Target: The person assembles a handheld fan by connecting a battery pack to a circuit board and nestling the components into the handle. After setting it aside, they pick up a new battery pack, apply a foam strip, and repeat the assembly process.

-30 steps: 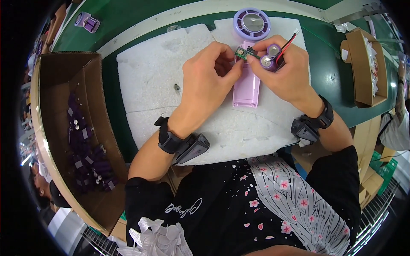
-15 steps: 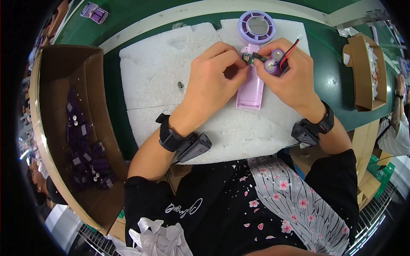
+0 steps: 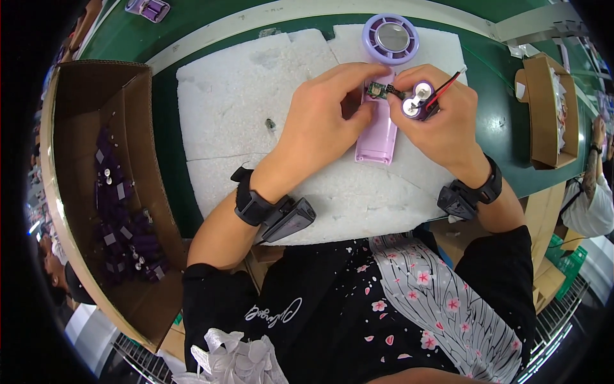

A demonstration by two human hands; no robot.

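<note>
A pink handheld fan housing (image 3: 375,146) with a round purple head (image 3: 391,40) lies on a white foam sheet (image 3: 236,109). Against the left side of its handle, my left hand (image 3: 323,112) curls its thumb and forefinger round the edge. My right hand (image 3: 444,128) grips a purple battery pack (image 3: 412,107) of two cells standing on end, with red and black wires (image 3: 442,91) rising from it. A small green circuit board (image 3: 376,90) sits over the handle's inside, between my hands, near my right fingertips. My left fingertips are partly hidden.
An open cardboard box (image 3: 144,173) of purple battery packs stands on the left. Another cardboard box (image 3: 543,115) with small parts is at the right. A purple fan part (image 3: 148,9) lies at the far left. At the right edge a co-worker's arm (image 3: 590,173) shows.
My left fingers have parted from the circuit board and spread to the handle's edge, leaving the board more visible. The battery pack has shifted slightly right, and the fan head slightly right too.
</note>
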